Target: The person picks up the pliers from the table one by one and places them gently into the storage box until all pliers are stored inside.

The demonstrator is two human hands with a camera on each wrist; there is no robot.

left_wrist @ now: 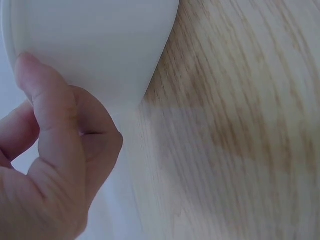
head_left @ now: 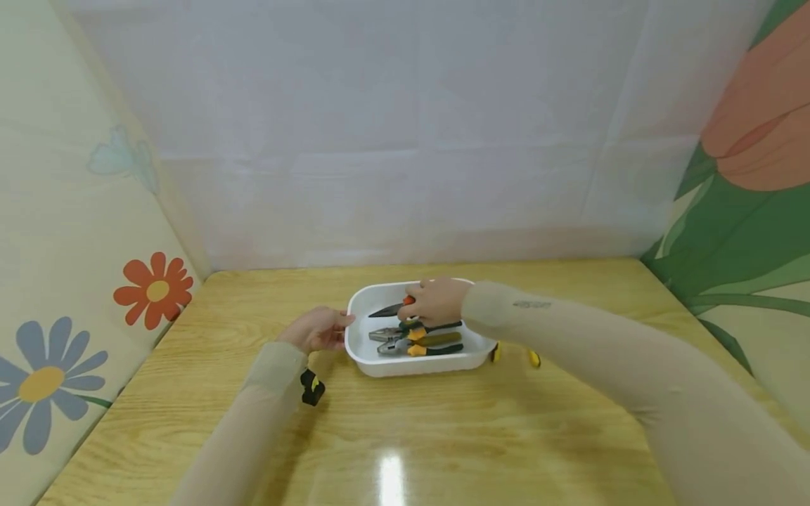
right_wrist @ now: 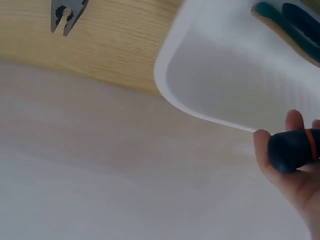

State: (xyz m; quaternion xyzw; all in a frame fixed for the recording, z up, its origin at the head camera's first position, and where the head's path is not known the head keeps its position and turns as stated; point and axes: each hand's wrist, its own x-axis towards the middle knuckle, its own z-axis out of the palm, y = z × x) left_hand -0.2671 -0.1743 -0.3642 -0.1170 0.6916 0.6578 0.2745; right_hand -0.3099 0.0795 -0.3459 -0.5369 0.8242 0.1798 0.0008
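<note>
A white plastic tray sits on the wooden table. My left hand pinches its left rim, the thumb lying on top and curled fingers below. Over the tray's back part, my right hand grips needle-nose pliers; their dark pointed tip faces left, and red-orange shows at the grip. In the right wrist view a dark handle end with an orange band pokes out of that hand. Combination pliers with orange and dark green handles lie in the tray, beside another pair of pliers.
Right of the tray, yellow handle ends show under my right forearm. Grey plier jaws lie on the table outside the tray. A small black-and-yellow object is by my left wrist. A white cloth hangs behind the table.
</note>
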